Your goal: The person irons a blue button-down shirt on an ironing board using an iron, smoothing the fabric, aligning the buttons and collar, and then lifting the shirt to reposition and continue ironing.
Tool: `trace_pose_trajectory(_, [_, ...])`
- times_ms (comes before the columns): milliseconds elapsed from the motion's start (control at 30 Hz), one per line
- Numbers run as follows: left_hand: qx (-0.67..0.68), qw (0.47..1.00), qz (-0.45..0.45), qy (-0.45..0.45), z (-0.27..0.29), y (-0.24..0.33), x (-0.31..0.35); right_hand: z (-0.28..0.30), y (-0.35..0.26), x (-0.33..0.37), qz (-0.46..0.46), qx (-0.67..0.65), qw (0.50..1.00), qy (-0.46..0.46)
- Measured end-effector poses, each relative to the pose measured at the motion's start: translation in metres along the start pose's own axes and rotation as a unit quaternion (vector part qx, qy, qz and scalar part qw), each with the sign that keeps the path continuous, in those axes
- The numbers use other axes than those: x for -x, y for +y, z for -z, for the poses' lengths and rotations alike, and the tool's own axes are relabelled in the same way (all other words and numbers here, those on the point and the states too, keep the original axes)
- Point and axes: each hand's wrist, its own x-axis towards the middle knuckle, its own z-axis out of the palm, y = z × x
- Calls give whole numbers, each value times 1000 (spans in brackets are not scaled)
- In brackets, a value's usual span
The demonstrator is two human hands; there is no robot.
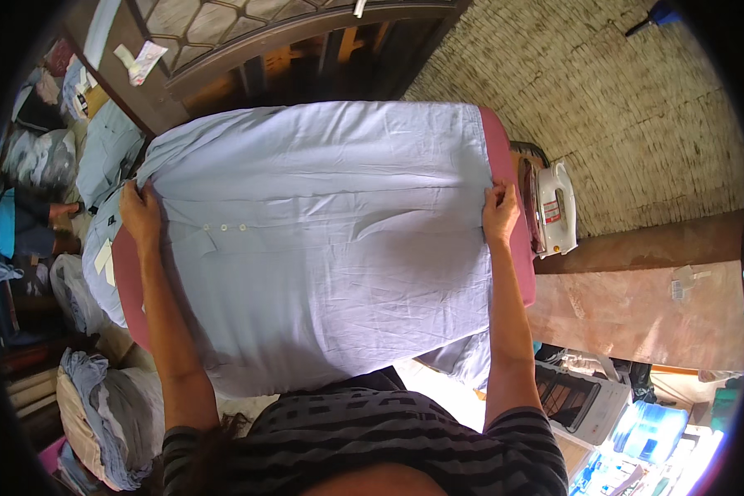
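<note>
A light blue-grey shirt point(331, 240) with a short row of pale buttons lies spread across a padded ironing board with a dark pink cover point(502, 145). My left hand point(142, 217) is closed on the cloth at the shirt's left end, where it bunches into folds. At the opposite end, my right hand point(501, 212) pinches the hem between thumb and fingers. Creases run across the fabric between both hands. A white iron point(558, 211) stands just beyond the board's right end, near my right hand.
Another person's leg and blue clothing point(0, 223) appear at the far left, among piled garments and plastic bags point(41, 161). Folded clothes point(99, 413) sit at lower left. A dark lattice door point(322, 50) stands behind the board; a heater-like appliance point(583, 401) is at lower right.
</note>
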Motion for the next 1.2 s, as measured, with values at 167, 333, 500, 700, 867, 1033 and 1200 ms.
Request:
trace_pose_trajectory(167, [-284,956,46,-51,28,60,9,18,16,-31,-68,-55,983,-161])
trace_pose_trajectory(333, [-151,976,-144,-68,45,223,88,25,38,-39,-111,-118,961,-222])
trace_pose_trajectory(500, [-99,991,-58,-62,14,191,103,17,7,-25,-82,-96,983,-134])
trace_pose_trajectory(700, [-80,989,-128,10,34,94,43,22,15,-28,-28,-77,992,-96])
trace_pose_trajectory(867, [-185,981,-19,-53,133,-32,21,9,-3,-33,54,-5,985,-165])
trace_pose_trajectory(1033, [-38,992,32,113,129,18,36,23,44,-24,196,62,971,-119])
trace_pose_trajectory(1200, [10,981,175,-87,150,37,80,21,24,-23,192,38,972,-133])
